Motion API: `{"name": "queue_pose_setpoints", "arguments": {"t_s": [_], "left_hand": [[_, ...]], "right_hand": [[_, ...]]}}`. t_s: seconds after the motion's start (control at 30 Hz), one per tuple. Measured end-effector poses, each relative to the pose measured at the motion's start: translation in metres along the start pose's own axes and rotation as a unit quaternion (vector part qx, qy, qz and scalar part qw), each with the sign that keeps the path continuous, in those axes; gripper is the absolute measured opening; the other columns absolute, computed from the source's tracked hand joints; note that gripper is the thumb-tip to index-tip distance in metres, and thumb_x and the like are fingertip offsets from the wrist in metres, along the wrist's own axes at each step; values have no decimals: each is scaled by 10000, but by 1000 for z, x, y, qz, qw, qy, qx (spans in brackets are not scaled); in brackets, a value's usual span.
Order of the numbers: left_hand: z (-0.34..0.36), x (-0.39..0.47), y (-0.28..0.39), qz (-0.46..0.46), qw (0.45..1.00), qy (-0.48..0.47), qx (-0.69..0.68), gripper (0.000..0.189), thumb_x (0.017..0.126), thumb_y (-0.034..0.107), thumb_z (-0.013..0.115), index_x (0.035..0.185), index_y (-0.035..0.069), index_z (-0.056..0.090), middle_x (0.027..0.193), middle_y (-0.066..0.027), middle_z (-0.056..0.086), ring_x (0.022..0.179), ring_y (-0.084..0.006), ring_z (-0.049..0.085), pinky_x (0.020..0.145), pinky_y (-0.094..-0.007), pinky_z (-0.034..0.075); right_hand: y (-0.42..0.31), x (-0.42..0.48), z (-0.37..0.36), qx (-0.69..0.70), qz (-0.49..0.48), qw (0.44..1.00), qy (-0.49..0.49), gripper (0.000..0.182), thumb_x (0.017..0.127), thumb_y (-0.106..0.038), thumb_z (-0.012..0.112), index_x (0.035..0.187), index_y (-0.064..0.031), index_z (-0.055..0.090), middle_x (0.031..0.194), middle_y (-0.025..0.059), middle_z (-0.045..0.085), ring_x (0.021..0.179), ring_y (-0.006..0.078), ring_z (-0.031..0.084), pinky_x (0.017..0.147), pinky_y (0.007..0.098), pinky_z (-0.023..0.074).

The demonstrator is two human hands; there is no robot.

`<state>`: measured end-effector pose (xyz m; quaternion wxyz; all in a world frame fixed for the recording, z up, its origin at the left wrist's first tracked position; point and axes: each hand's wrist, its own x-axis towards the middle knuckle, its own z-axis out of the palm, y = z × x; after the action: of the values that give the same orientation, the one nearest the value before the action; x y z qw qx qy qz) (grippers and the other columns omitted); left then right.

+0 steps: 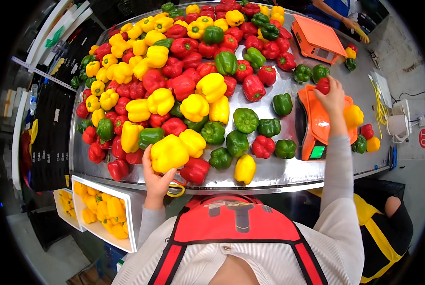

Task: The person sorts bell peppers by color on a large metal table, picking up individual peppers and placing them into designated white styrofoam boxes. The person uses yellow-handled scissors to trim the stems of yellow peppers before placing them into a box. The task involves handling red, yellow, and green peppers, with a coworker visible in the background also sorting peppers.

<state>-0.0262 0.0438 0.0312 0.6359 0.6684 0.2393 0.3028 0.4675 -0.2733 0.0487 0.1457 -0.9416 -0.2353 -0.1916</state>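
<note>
My left hand holds a large yellow bell pepper near the front edge of the metal table. With my right hand I grip a red bell pepper above the far end of an orange weighing scale, whose small display glows green. A yellow bell pepper is at the right side of the scale's pan. Green bell peppers and a few red ones lie loose between my hands. A big mixed pile of red, yellow and green peppers covers the left and back of the table.
A second orange scale stands at the back right, near another person's gloved hand. White foam boxes of yellow peppers stand below the front left edge. Yellow-handled scissors lie at the front edge. Another person is low at my right.
</note>
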Motion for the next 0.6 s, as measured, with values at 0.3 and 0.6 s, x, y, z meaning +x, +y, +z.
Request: {"name": "queue_pose_setpoints", "arguments": {"t_s": [0.3, 0.6], "left_hand": [[-26, 0, -1, 8, 999, 39, 26, 864, 728, 35, 720, 1463, 31, 267, 1366, -143, 446, 1244, -264, 501, 1048, -381, 418], [-42, 3, -9, -22, 998, 52, 5, 899, 702, 91, 734, 1467, 19, 266, 1362, -144, 448, 1245, -261, 496, 1048, -382, 419]], "right_hand": [[-160, -61, 75, 109, -128, 963, -212, 694, 662, -374, 828, 1251, -98, 582, 1279, 165, 555, 1174, 374, 529, 989, 451, 447], [-225, 33, 156, 22, -163, 968, -192, 790, 652, -247, 826, 1342, -108, 467, 1288, 104, 534, 1236, 293, 483, 968, 435, 464]]}}
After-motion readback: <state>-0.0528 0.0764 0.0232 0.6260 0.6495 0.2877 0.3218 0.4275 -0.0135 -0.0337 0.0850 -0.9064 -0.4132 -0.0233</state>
